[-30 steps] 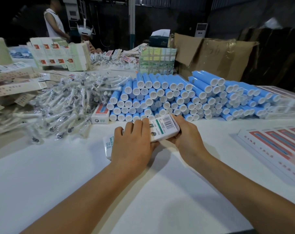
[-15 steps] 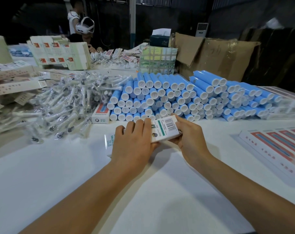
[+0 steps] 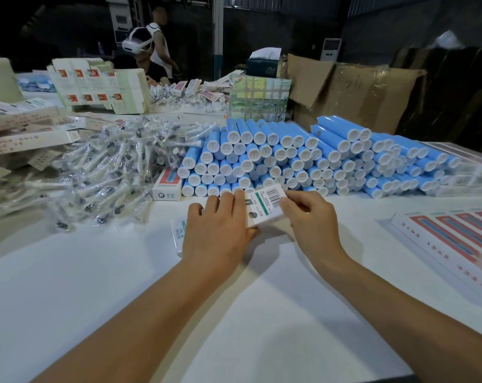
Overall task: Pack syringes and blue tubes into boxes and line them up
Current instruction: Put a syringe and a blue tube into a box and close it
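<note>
Here both hands [image 3: 220, 230] [image 3: 309, 217] grip box [image 3: 264, 205]

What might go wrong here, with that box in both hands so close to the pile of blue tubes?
The box, held by the left hand and right hand, sits right against the stacked blue tubes; a nudge could send some rolling. The loose syringes nearby could get knocked too.
</note>
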A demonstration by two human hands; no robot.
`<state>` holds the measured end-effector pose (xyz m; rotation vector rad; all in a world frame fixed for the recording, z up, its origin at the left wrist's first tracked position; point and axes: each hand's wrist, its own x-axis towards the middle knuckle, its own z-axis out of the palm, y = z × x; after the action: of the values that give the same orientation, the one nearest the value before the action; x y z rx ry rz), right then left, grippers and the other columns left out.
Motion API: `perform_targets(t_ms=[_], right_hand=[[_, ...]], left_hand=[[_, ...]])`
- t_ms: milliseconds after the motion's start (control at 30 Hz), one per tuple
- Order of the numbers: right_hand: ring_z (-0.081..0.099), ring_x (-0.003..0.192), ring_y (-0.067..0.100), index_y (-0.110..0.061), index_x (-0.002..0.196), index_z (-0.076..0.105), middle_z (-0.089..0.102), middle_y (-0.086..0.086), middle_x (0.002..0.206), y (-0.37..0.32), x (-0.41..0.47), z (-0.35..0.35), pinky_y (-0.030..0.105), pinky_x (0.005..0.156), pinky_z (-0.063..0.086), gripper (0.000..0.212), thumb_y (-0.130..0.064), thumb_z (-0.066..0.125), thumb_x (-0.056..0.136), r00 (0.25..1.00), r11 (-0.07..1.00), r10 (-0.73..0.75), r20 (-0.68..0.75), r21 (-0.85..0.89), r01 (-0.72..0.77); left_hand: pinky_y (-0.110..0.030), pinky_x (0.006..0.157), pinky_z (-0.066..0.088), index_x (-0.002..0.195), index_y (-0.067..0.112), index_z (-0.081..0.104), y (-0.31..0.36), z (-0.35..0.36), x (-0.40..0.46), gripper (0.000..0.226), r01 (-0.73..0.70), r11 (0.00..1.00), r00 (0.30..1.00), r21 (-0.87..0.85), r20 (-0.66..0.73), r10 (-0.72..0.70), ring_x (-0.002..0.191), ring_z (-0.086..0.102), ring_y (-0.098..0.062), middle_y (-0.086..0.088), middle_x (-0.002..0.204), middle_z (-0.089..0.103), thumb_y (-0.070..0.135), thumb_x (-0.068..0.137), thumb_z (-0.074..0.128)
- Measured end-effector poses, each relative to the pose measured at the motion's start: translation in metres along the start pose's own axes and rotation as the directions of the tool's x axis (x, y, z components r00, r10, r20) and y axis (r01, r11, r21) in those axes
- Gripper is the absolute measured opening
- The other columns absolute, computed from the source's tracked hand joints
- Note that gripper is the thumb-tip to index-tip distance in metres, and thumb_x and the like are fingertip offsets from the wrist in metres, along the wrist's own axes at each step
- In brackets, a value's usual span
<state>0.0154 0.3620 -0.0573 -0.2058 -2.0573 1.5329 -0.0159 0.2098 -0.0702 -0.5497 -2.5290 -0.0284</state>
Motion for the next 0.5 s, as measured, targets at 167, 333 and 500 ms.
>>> perform_targets(t_ms=[167,333,500], right_hand=[[0.058,0.076,0.003,-0.021,0.073,0.060,0.061,-0.001,0.087,0.0013,-0.0042,0.0043,0.009,0.061,0.043,0.019,-0.010,0.063,0.089,0.993,0.989,-0.097,-0.066,-0.119,0.089],[0.052,0.072,-0.010,-0.015,0.074,0.060,0.052,-0.002,0.079,-0.0010,-0.0084,0.0060,0.004,0.061,0.039,0.019,-0.003,0.063,0.087,0.975,0.964,-0.214,-0.067,-0.174,0.200],[0.056,0.073,0.003,-0.026,0.076,0.061,0.059,0.009,0.086,-0.0014,-0.0036,0.0023,0.012,0.060,0.044,0.022,-0.008,0.062,0.089,0.993,0.987,-0.120,-0.007,-0.108,0.118]], left_hand=[[-0.035,0.085,0.032,0.141,0.014,0.021,0.0016,0.0021,-0.0011,0.071,0.000,1.000,1.000,0.028,0.001,0.000,0.111,0.043,-0.021,-0.001,0.129,0.043,0.063,0.090,0.033],[-0.035,0.084,0.032,0.141,0.013,0.017,0.0008,-0.0004,-0.0036,0.073,-0.016,0.999,1.000,0.046,-0.001,0.016,0.111,0.042,-0.021,-0.001,0.128,0.042,0.063,0.091,0.033],[-0.035,0.083,0.030,0.142,0.012,0.015,0.0012,-0.0014,-0.0042,0.073,-0.048,0.998,0.999,0.047,0.022,0.047,0.111,0.041,-0.021,-0.001,0.129,0.041,0.063,0.092,0.030]])
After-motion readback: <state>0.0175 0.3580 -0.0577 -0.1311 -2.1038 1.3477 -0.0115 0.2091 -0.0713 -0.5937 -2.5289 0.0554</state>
